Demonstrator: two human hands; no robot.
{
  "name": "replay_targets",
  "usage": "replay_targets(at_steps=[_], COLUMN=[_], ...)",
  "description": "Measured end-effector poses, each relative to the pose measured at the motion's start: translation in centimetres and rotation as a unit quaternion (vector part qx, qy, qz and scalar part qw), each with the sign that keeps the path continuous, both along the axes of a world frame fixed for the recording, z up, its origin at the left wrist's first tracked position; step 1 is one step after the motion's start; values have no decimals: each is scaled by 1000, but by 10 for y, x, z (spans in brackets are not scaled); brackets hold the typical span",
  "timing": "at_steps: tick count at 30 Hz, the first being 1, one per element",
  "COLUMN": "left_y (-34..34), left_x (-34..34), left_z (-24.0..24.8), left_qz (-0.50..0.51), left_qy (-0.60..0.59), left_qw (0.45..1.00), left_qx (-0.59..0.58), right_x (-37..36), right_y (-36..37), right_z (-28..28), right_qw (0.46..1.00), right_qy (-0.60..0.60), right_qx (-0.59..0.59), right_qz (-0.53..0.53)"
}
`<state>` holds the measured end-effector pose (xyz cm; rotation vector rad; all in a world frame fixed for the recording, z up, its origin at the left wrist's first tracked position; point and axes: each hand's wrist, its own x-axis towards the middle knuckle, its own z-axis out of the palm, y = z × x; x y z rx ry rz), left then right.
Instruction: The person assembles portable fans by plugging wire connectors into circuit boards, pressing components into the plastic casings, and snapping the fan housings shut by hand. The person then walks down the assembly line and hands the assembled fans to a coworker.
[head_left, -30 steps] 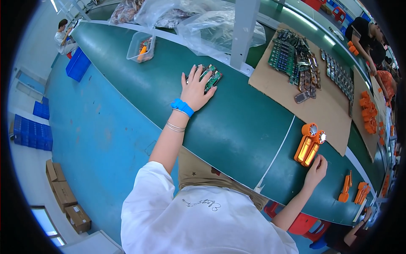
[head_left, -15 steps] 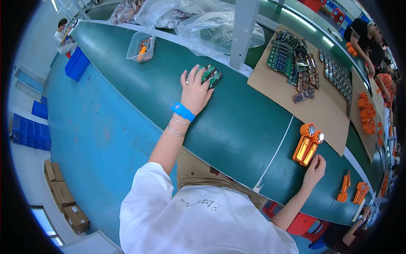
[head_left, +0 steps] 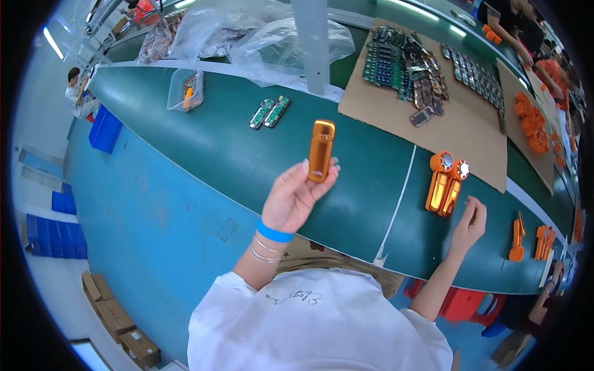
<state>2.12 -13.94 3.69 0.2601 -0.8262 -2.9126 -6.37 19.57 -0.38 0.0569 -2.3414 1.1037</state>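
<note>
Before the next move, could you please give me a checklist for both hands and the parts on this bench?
1. Left hand holding the metallic orange casing: ok.
2. Casing's far side undamaged: cannot tell, it faces away.
3. Two green circuit boards lying side by side on the green bench: ok.
4. Two orange handheld fans lying next to each other: ok.
5. Right hand empty: cannot tell, fingers curled.

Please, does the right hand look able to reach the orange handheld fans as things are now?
Yes, probably: the right hand appears empty and is close beside the orange handheld fans, with nothing visible between them.
</note>
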Motion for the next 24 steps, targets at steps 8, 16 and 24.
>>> replay_targets(at_steps=[8,16,24], left_y=[73,65,49], left_x=[21,31,24], left_z=[-16,-19,-24], left_qz=[29,64,75], left_qy=[100,41,9], left_qw=[945,925,930], left_qx=[-310,-371,-360], right_x=[45,52,46], right_y=[-126,-112,-96], right_z=[50,52,61], right_qw=[900,892,935], right_qy=[-103,-182,-141], right_qx=[-224,-237,-132], right_qz=[358,341,296])
